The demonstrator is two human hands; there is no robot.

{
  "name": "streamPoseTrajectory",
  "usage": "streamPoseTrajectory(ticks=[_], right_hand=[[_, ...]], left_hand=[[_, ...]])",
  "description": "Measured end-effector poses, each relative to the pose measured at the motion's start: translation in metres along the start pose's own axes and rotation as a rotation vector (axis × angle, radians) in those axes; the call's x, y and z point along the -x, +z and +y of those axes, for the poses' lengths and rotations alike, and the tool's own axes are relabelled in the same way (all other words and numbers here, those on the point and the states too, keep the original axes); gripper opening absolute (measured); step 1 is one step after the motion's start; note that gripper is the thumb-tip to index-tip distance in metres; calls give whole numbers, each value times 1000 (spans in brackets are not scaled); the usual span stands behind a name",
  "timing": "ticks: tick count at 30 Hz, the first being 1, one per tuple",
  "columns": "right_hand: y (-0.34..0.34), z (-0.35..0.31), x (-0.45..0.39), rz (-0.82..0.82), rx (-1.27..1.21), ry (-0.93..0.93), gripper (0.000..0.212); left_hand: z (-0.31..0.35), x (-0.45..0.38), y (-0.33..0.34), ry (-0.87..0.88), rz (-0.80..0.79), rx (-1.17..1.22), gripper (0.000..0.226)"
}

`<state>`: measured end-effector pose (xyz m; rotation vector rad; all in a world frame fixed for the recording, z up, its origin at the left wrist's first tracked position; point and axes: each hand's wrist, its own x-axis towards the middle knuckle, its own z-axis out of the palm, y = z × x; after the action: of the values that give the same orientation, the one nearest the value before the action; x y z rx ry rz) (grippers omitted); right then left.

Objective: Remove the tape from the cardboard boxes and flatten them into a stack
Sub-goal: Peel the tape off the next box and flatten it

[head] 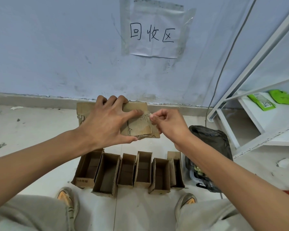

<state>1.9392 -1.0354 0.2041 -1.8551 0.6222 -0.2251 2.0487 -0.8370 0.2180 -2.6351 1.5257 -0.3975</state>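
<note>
Nearest, below both hands: a row of six open boxes [128, 170] standing on the floor [40, 130], brown corrugated card, rectangular, tops open, packed side by side and touching. Not flattened yet. Just right of the row, under the right forearm, a black plastic bag [210, 144], crinkled and glossy, contents unclear.

Up at the hands: a flattened box [137, 120] held in the air near the wall, a second piece of card [83, 109] showing behind the left hand. Left hand [107, 120] is spread wide over the flat card, fingers hooked over the top edge, thumb pressing the face — bracing it. Right hand [167, 122] is curled tight, thumb and forefinger pinching a strip of clear tape [148, 116] at the card's right edge.

Handling call: card is light, stiff across the flutes, folds easily along creases, edges frayed. Tape is thin, sticky, probably tears or lifts paper skin if pulled steeply; best to pull low and along the seam, with the bracing hand close to the peel line.

Far: scuffed pale wall [57, 47] with a taped paper sign [153, 34]; right of the right hand, a white metal shelf [257, 114] holding green packets [262, 101].
</note>
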Motion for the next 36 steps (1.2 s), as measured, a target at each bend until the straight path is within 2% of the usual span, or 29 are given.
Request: streamPoseTrajectory(ticks=[4,5,8,11,16,20,23,28,32,36], right_hand=[[5,-3,2,59,142,-138,13],[5,-5,3,37,115,-153,12],[-1,-6,4,-164,-165,-117,14],[-7,-7,3,-297,-287,-84,21],[-2,-5,0,-245,-155,-27,33],[7,-3,0,-226,-144,-14,25],[3,-3,-1,-281,-265,31,16],[9,-1,6,-375,-242,42,14],[5,-1,6,-535,-465,169,15],[1,5,5,-635,-629,256,10]], left_hand=[[-1,1,4,-14,16,50,84],[-2,1,4,-16,21,72,84],[-9,2,5,-30,3,136,88],[-14,2,6,-20,-12,165,95],[-6,2,9,48,33,212,105],[-3,0,13,67,38,249,110],[-3,2,12,71,49,269,113],[18,3,11,81,9,244,114],[20,6,10,97,48,383,112],[15,10,12,135,80,420,114]])
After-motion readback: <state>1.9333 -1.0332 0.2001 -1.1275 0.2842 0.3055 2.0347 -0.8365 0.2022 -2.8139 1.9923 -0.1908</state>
